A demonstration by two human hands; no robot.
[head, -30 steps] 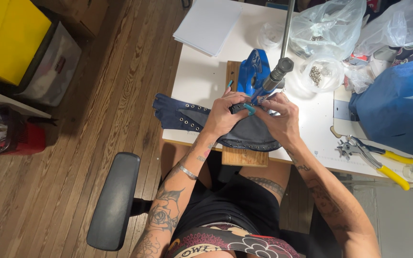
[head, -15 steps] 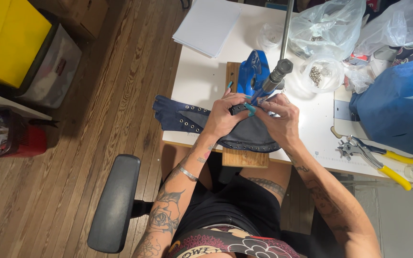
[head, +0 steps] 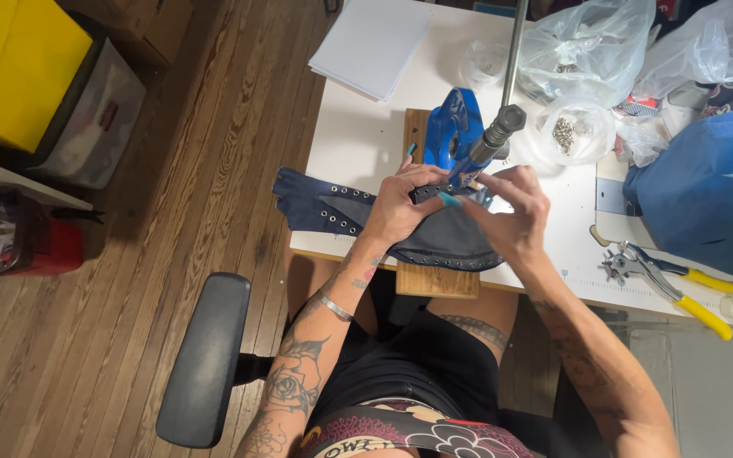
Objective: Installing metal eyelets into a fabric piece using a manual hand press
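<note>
- Dark blue fabric piece (head: 332, 203): lies across the front edge of the counter (head: 358, 144), its left end hanging past that edge. Two rows of small metal eyelets are already seated along the left part of the piece. Judgement: part of the eyelet work is done; the portion under the hands is the one now being worked.
- Left hand (head: 400, 203): fingers closed down on the fabric, pinching its upper edge just below the head of the press. It holds the fabric flat against the wooden board (head: 436, 280).
- Blue hand press (head: 451, 131): stands on the wooden board near the middle of the counter. Its grey lever handle (head: 495, 136) is raised, angled up and to the right. Judgement: the current eyelet is not yet pressed.
- Right hand (head: 511, 212): fingers curled together on the fabric edge beside the press head, fingertips touching those of the left hand. Whether it holds a loose eyelet cannot be told.
- Clear bag of metal eyelets (head: 566, 131): open, behind the press. Judgement: a supply remains.
- Yellow-handled punch pliers (head: 672, 284): lie unused near the counter's front right corner.
</note>
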